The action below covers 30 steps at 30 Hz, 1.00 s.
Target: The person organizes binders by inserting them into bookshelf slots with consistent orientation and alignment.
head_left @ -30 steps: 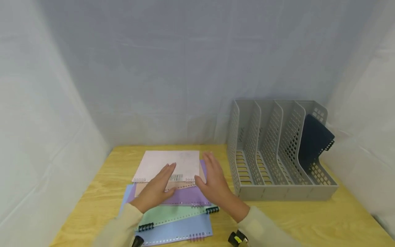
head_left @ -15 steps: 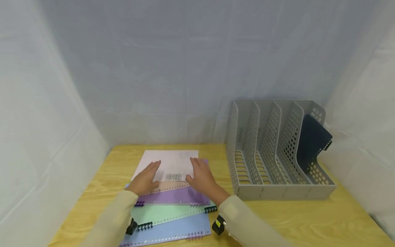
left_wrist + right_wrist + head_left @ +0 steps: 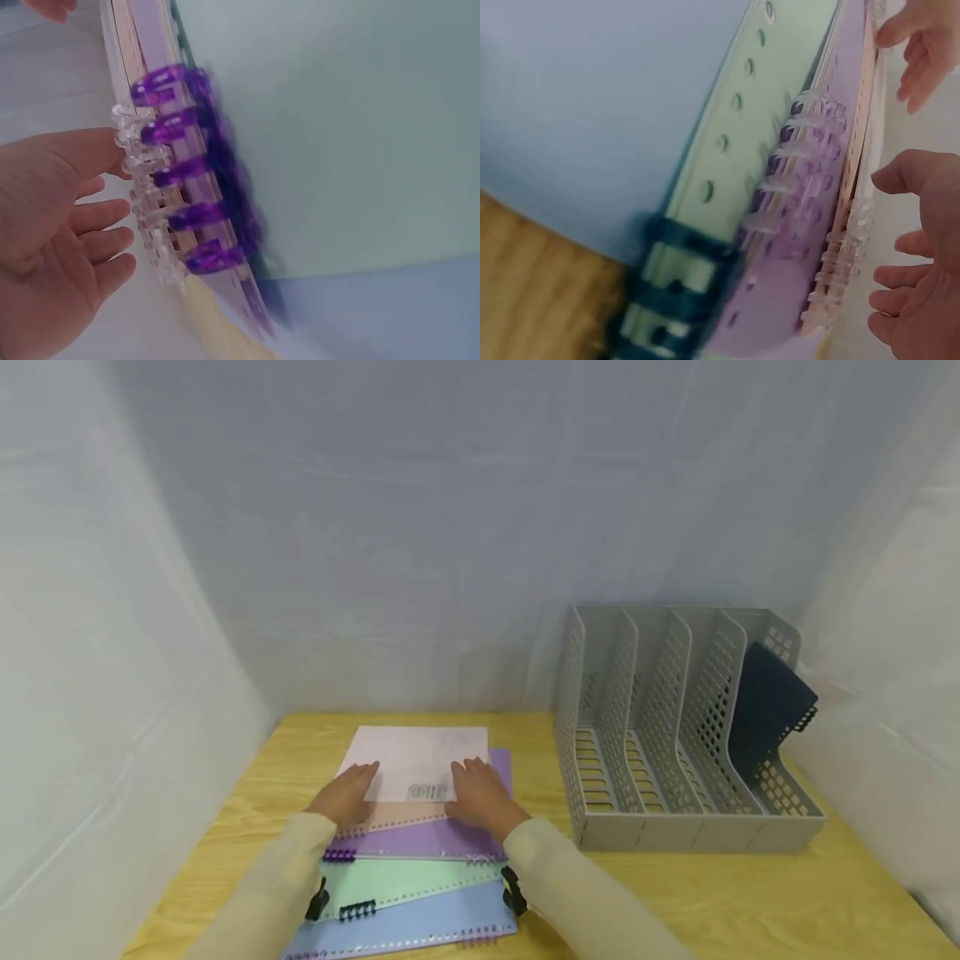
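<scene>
Your left arm [image 3: 258, 885] and right arm [image 3: 592, 885] both reach forward. Your left hand [image 3: 346, 795] and right hand [image 3: 481, 793] turn in toward each other, apart, with thumbs [image 3: 911, 171] out and fingers [image 3: 901, 277] bent a little.

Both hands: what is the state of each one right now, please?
Left hand: open, at the pink notebook; touching or not, cannot be told.
Right hand: open, no visible grip.
</scene>
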Motion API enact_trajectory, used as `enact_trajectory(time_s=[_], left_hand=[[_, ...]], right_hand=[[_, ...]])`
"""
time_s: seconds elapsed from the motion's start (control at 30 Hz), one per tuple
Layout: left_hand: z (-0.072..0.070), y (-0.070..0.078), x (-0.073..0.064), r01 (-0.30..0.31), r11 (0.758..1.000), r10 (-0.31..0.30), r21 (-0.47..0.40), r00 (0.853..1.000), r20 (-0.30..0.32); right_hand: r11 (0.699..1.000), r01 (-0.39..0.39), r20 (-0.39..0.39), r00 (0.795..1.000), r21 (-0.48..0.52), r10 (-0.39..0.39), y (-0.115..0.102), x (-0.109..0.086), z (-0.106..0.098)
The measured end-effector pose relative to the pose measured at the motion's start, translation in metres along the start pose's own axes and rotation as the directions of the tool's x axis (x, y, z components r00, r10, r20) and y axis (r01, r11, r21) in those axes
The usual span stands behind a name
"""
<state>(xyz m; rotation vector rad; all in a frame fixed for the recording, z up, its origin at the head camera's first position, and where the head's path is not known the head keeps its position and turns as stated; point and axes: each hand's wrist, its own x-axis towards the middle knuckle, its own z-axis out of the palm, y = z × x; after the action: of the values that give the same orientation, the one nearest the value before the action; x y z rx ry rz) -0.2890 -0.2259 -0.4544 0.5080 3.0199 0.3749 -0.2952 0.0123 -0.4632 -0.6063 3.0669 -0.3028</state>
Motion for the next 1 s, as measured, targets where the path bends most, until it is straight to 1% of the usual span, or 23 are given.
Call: enact_trajectory(time_s=[0.07, 0.17, 0.23, 0.3, 0.4, 0.5, 0.57, 0.77, 0.87, 0.93, 1.0], left_hand=[[0.001, -0.002, 0.001, 0.014, 1.0, -0.014, 0.019, 1.0, 0.012], [0.002, -0.005, 0.002, 0.028, 0.998, -0.029, 0.052, 0.999, 0.028], [0.003, -0.007, 0.002, 0.024, 0.997, -0.026, 0.071, 0.999, 0.038], [0.002, -0.008, 0.001, 0.016, 0.997, -0.02, 0.081, 0.999, 0.05], [0.001, -0.008, 0.0, -0.002, 0.996, -0.005, 0.088, 0.997, 0.075], [0.001, -0.007, -0.001, -0.02, 0.994, 0.01, 0.11, 0.996, 0.083], [0.001, -0.006, -0.001, -0.043, 0.988, 0.032, 0.148, 0.997, 0.074], [0.004, -0.009, -0.001, -0.109, 0.959, 0.104, 0.262, 0.994, 0.036], [0.008, -0.013, 0.002, -0.151, 0.928, 0.152, 0.339, 0.988, 0.025], [0.01, -0.015, 0.005, -0.181, 0.9, 0.195, 0.397, 0.981, 0.006], [0.013, -0.016, 0.006, -0.194, 0.879, 0.225, 0.436, 0.974, -0.02]], right_hand=[[0.999, 0.017, 0.04, 0.999, -0.046, -0.015, -0.005, 0.004, 0.002], [0.982, 0.071, 0.086, 0.995, -0.174, -0.057, -0.012, 0.008, 0.004], [0.956, 0.119, 0.112, 0.989, -0.268, -0.092, -0.019, 0.01, 0.003], [0.921, 0.169, 0.142, 0.982, -0.352, -0.126, -0.025, 0.011, 0.002], [0.881, 0.219, 0.183, 0.971, -0.419, -0.154, -0.033, 0.011, 0.003], [0.863, 0.238, 0.216, 0.964, -0.445, -0.154, -0.036, 0.013, 0.006], [0.863, 0.238, 0.224, 0.963, -0.447, -0.15, -0.037, 0.014, 0.008], [0.863, 0.241, 0.198, 0.966, -0.443, -0.167, -0.04, 0.018, 0.009], [0.871, 0.242, 0.182, 0.967, -0.428, -0.179, -0.041, 0.02, 0.01], [0.867, 0.248, 0.177, 0.966, -0.433, -0.188, -0.042, 0.02, 0.01], [0.859, 0.253, 0.167, 0.966, -0.445, -0.198, -0.043, 0.021, 0.011]])
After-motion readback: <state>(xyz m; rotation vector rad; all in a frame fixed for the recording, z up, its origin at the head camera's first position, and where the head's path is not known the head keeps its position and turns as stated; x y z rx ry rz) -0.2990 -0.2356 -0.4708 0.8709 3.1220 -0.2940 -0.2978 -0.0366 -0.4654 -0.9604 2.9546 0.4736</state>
